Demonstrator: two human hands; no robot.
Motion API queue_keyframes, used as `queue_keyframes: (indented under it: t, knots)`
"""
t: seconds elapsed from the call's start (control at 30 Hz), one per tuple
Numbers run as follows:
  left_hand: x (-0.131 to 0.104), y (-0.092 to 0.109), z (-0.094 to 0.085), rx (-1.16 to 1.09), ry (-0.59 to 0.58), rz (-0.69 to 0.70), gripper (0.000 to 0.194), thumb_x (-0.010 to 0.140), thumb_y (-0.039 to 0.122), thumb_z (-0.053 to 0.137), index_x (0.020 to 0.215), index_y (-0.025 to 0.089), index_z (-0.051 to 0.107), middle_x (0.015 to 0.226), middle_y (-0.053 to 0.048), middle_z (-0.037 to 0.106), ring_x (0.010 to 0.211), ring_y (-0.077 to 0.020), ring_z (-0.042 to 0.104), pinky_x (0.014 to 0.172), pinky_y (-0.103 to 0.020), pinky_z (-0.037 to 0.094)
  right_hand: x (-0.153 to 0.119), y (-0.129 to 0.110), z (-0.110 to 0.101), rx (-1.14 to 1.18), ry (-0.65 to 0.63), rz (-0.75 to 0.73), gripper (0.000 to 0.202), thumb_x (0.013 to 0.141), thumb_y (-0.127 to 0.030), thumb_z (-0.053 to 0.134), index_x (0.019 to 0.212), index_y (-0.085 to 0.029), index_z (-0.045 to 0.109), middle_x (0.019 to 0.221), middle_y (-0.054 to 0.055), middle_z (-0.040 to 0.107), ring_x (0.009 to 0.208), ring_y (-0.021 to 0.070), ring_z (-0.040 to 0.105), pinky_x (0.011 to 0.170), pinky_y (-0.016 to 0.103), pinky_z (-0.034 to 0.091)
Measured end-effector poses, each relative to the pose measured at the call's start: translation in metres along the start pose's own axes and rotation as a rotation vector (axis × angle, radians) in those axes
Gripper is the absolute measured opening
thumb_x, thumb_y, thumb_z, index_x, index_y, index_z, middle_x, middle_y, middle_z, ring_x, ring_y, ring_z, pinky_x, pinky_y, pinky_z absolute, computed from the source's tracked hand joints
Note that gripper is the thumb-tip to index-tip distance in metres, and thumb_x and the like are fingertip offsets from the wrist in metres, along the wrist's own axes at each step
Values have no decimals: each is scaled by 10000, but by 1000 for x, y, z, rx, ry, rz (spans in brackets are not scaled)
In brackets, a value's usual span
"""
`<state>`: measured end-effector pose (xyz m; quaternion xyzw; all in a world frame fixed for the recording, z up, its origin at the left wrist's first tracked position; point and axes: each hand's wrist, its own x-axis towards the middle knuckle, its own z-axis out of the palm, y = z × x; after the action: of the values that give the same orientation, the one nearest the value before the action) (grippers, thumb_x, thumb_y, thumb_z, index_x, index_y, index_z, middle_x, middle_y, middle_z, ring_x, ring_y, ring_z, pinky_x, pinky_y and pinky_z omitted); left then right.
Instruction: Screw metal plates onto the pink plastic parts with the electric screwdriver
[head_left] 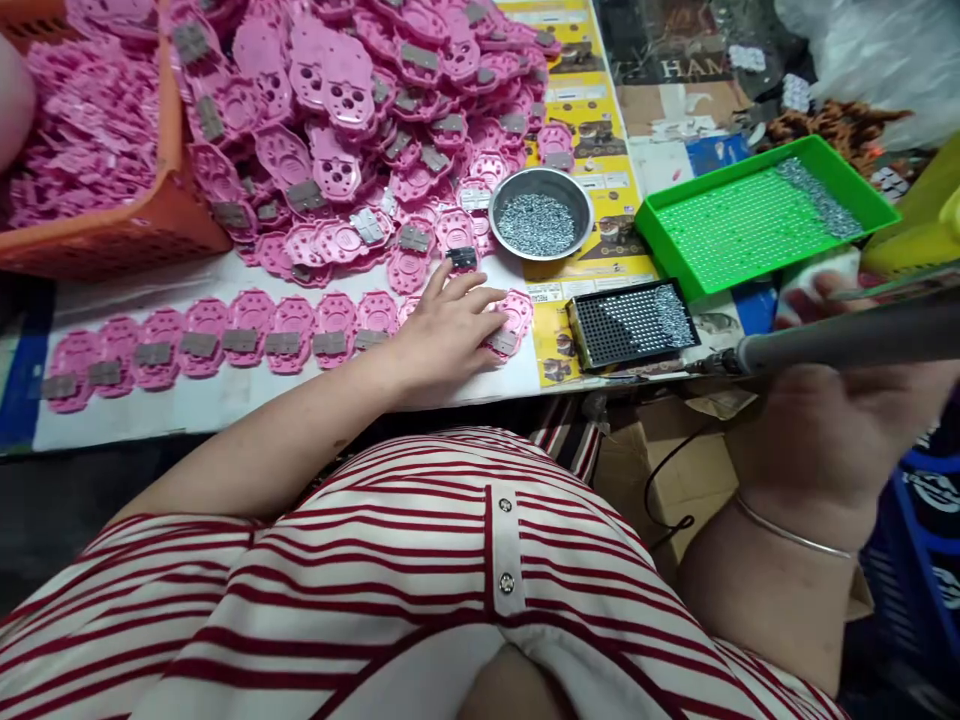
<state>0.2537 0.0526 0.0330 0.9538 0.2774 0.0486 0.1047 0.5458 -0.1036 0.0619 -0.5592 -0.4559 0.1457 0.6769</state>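
My left hand [450,325] lies palm down with its fingers spread over the right end of a row of pink plastic casings [289,335]. A casing [516,318] shows beside its fingertips. Most casings in the row carry a grey rectangular plate. My right hand [817,430], somewhat blurred, is wrapped round a grey electric screwdriver [847,335], whose thin bit points left along the table edge. Close to the bit sits a black perforated tray [592,325], with small screws standing in its holes and loose ones at its right side.
A metal bowl [496,225] of screws stands behind the black tray. A green perforated tray [720,220] lies at the right. Behind the row rises a heap of pink casings [330,80]; an orange basket [169,130] of small pink parts stands left.
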Motion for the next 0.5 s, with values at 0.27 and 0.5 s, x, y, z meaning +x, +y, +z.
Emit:
queue_keyframes:
  t: [0.27, 0.5]
  knots:
    - [10, 21, 11, -38, 12, -8, 342, 890, 424, 686, 1129, 186, 747, 1326, -100, 659, 1343, -339, 483, 1227, -638, 206, 10, -11, 20, 109, -114, -142, 551, 687, -451, 849, 1184, -260, 707, 744, -16, 705, 625, 154, 683, 596, 320, 582]
    - [29, 43, 17, -94, 193, 122, 447, 902, 377, 698, 1305, 192, 651, 1373, -109, 646, 1301, -320, 531, 1199, -625, 287, 17, -23, 48, 221, 12, -121, 337, 668, -367, 856, 942, -212, 735, 595, -41, 643, 488, 144, 613, 469, 294, 524]
